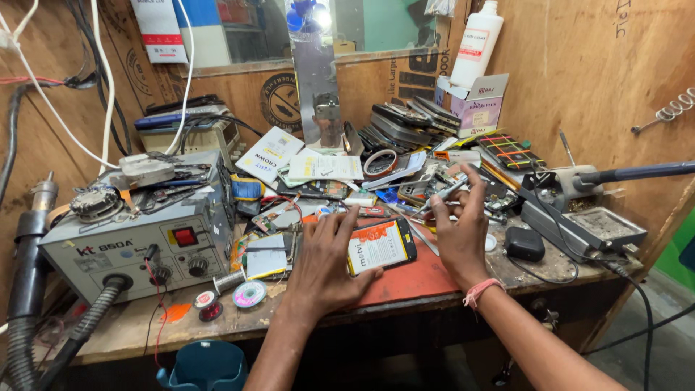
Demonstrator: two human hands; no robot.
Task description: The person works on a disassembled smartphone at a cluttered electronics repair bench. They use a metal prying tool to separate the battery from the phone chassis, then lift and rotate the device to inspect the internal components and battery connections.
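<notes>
Smartphone (381, 246) flat on the red mat (413, 279), bench centre, long axis running from 8 o'clock up to 2 o'clock, orange screen face-up. Left hand (326, 264) spread open, fingertips touching its 9 o'clock edge. Right hand (460, 228) at 3 o'clock, loosely open, pinching metal tweezers (443, 194). Best done steadying the phone flat, keeping tweezer tips clear of the glass.
</notes>
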